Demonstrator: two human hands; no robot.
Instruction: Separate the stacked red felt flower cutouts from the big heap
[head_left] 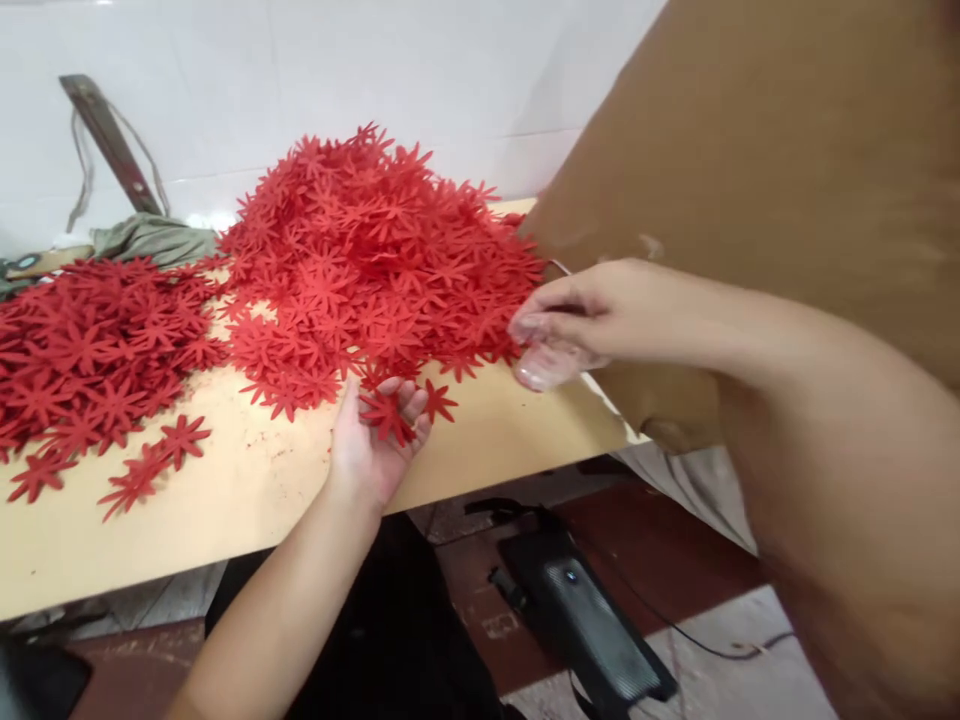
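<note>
A large heap of red star-shaped flower cut-outs (375, 250) lies on the pale wooden table (247, 490). My left hand (371, 440) rests at the table's front edge, palm up, holding one red flower cut-out (386, 412) in its fingers. My right hand (570, 320) hovers at the heap's right edge, fingers pinched around a small clear plastic piece (544, 365). A second, flatter pile of red cut-outs (90, 345) covers the left side of the table, and a few loose cut-outs (150, 465) lie in front of it.
A big brown cardboard sheet (750, 150) leans at the right, behind my right arm. A grey cloth (150, 238) and a metal bar (109, 140) sit by the white tiled wall. Under the table a black foot pedal (585, 620) with a cable lies on the floor.
</note>
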